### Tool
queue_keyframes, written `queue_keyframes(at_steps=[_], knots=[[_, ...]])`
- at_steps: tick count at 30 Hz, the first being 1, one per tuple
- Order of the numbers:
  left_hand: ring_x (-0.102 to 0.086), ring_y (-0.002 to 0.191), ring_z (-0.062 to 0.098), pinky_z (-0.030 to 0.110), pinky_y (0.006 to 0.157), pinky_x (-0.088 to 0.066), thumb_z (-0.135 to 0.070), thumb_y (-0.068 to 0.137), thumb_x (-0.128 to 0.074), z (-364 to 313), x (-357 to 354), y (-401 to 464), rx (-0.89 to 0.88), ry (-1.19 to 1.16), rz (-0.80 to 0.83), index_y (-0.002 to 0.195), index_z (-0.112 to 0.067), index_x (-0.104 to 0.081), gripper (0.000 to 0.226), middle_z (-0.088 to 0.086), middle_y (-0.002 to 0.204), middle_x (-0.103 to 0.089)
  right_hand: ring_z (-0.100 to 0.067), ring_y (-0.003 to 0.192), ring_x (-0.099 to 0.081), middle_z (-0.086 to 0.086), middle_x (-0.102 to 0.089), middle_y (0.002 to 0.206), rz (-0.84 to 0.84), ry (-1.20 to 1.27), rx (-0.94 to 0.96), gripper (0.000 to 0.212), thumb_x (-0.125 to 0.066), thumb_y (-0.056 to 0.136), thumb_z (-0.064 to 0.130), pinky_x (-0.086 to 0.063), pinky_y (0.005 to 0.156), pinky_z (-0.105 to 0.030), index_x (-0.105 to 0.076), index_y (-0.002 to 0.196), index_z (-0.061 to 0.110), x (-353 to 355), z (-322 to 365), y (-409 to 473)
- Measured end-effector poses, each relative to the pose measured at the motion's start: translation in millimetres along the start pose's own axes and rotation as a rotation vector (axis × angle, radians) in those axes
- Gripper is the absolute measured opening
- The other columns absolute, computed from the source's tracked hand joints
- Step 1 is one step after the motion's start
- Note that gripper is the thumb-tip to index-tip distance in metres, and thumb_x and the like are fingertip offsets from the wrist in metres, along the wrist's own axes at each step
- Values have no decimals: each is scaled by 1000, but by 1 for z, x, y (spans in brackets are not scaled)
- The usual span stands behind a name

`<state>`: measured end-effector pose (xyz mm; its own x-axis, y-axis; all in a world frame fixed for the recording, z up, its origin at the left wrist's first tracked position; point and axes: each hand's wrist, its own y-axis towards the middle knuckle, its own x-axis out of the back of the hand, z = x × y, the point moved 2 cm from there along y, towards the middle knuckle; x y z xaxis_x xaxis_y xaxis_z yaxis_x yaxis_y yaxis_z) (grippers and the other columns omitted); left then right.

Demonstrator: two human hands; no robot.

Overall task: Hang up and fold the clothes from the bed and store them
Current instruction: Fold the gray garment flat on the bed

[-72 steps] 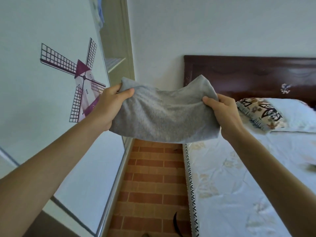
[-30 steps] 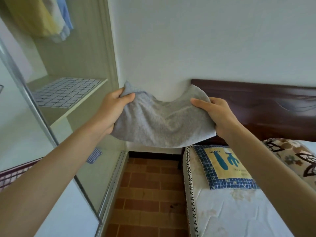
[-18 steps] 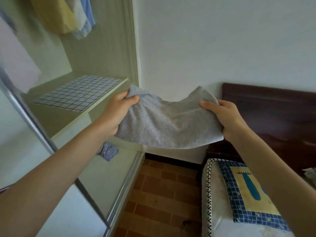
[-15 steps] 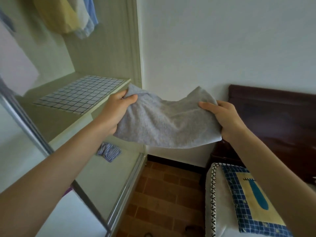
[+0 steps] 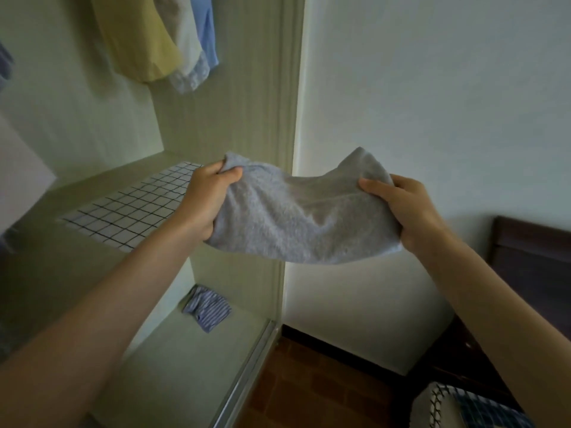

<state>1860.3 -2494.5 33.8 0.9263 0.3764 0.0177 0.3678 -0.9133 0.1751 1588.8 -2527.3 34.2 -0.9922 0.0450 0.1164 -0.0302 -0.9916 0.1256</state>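
1. The open wardrobe holds a shelf lined with a white checked mat.
2. On the wardrobe floor below the shelf lies a crumpled blue striped garment, by the right side wall.
3. Above the shelf hang a yellow garment, a pale one and a blue shirt, side by side.
4. The folded grey cloth is held in the air in front of the wardrobe's right edge, just right of the shelf.
5. The left hand pinches its left end, thumb on top; the right hand grips its right end the same way.
6. The cloth is soft, plain and sagging in the middle, with both held corners raised.
7. A corner of the bed shows at the lower right.
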Motion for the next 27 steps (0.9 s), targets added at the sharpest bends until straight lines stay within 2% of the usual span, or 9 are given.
queue_keyframes(at_steps=[2,6,8,10,13,16,19,21,27], knots=[[-66,82,10,26,72,-51,-17,96,-57,6,6,17,12,23,-21,85,-28,-67,19,-7,87,-69,-18,82,-71,0,-74,86,38,11,-6,8,-76,84,27,-57,72,-35,-71,84,22,-15,-4,21],[-66,94,16,33,83,-52,-21,97,-56,22,29,48,57,70,-88,96,-27,-68,13,-4,99,-70,-18,84,-71,-3,-73,92,143,17,-25,9,-75,84,28,-57,73,-33,-69,87,21,-53,-13,64],[-66,92,14,30,78,-51,-21,98,-55,29,42,60,72,66,-144,101,-26,-68,13,-5,99,-69,-16,82,-71,-2,-73,90,203,26,-25,10,-75,84,28,-56,67,-29,-69,86,21,-76,-16,88],[-67,87,10,27,72,-50,-21,99,-54,34,54,71,74,59,-199,97,-26,-68,15,-6,96,-70,-15,79,-72,-2,-73,89,270,34,-22,10,-76,83,28,-57,66,-28,-69,85,20,-101,-18,111],[-69,80,4,22,65,-50,-22,99,-53,41,71,90,71,92,-278,97,-27,-69,17,-9,93,-71,-20,85,-72,-4,-74,94,374,47,-20,18,-77,83,29,-58,76,-35,-71,95,16,-137,-21,150],[-67,83,5,24,66,-49,-24,100,-52,43,80,113,84,121,-365,105,-24,-68,17,-9,93,-70,-16,82,-73,0,-75,88,476,60,-2,15,-76,83,28,-58,74,-33,-71,93,18,-167,-24,192],[-66,82,4,25,68,-48,-22,100,-51,44,79,135,71,134,-420,92,-31,-67,20,-11,90,-69,-17,84,-73,-1,-75,93,575,69,4,22,-76,83,29,-58,73,-32,-71,100,16,-192,-26,238],[-66,80,1,23,68,-48,-22,100,-52,43,75,151,62,151,-457,90,-33,-66,20,-13,91,-69,-15,80,-74,1,-76,91,632,71,4,22,-76,83,31,-57,66,-29,-71,100,18,-206,-27,268],[-64,83,6,21,67,-49,-23,99,-54,50,75,179,84,164,-645,106,-23,-63,12,-9,96,-66,-14,72,-72,2,-75,79,791,89,18,9,-72,87,28,-53,60,-25,-70,89,19,-255,-25,332]])
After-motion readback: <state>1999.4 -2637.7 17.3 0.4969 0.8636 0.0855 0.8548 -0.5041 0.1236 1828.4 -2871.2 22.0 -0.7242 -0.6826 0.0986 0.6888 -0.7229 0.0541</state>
